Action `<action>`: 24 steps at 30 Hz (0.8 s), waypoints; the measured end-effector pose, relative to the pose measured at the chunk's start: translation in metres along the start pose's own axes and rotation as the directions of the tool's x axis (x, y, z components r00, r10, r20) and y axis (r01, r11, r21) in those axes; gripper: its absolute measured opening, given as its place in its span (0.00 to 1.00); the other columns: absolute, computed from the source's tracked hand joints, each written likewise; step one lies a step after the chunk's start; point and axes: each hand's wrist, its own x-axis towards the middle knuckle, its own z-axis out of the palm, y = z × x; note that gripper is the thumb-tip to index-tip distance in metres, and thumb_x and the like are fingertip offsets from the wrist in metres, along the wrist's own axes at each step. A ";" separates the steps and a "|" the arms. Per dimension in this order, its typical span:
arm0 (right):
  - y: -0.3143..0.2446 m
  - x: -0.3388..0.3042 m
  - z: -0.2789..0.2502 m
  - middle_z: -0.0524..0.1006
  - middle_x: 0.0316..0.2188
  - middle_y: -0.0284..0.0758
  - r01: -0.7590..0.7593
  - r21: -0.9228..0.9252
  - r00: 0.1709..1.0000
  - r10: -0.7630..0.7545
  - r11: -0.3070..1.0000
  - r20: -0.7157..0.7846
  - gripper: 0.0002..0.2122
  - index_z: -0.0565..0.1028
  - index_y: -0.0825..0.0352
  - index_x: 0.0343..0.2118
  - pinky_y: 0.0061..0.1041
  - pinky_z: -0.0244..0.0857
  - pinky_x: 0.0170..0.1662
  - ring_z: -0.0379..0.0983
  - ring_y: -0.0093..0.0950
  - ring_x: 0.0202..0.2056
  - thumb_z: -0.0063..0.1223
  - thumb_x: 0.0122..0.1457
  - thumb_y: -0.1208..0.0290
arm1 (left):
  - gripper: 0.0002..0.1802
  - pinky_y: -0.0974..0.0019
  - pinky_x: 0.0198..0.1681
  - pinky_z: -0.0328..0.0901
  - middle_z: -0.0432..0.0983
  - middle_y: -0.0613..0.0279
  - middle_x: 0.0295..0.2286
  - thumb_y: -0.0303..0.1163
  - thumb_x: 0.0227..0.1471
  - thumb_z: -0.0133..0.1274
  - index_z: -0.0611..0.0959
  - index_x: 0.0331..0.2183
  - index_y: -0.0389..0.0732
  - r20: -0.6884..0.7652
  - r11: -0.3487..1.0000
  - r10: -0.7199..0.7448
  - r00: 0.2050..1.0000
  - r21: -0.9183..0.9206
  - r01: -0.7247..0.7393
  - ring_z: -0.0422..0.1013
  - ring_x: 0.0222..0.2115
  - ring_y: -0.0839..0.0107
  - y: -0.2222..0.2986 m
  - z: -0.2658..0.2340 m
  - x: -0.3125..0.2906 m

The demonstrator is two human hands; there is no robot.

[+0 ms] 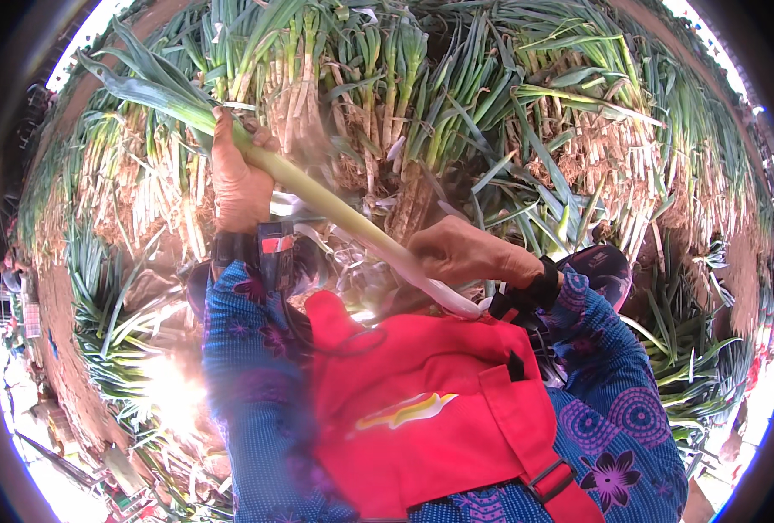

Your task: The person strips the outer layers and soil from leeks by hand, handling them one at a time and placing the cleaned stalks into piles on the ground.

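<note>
A long, thick green onion [343,209] slants across in front of me, its green leaves at the upper left and its white end low at the right, just above my red apron [430,392]. My left hand [240,179] is wrapped around the stalk just below the leaves, thumb along it. Farther down, my right hand [465,251] is closed with bent fingers against the pale part of the stalk. Its fingertips are partly hidden, so any strip of skin between them cannot be made out.
Bundles of green onions [295,87] stand in a curved row ahead, with more piled bundles [587,131] at the right. Loose leaves and stalks [117,322] lie at the left. Peeled scraps [361,270] lie between my shoes, the right shoe [600,268] beside my wrist.
</note>
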 end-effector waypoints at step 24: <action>0.063 -0.018 0.047 0.75 0.29 0.39 0.049 0.950 0.820 0.555 -0.309 0.139 0.09 0.71 0.71 0.37 0.33 0.69 0.42 0.73 0.34 0.32 0.50 0.54 0.74 | 0.25 0.70 0.30 0.56 0.59 0.65 0.25 0.43 0.49 0.57 0.67 0.37 0.32 0.460 0.947 -0.030 0.887 -0.271 0.172 0.58 0.22 0.75 0.052 -0.038 0.024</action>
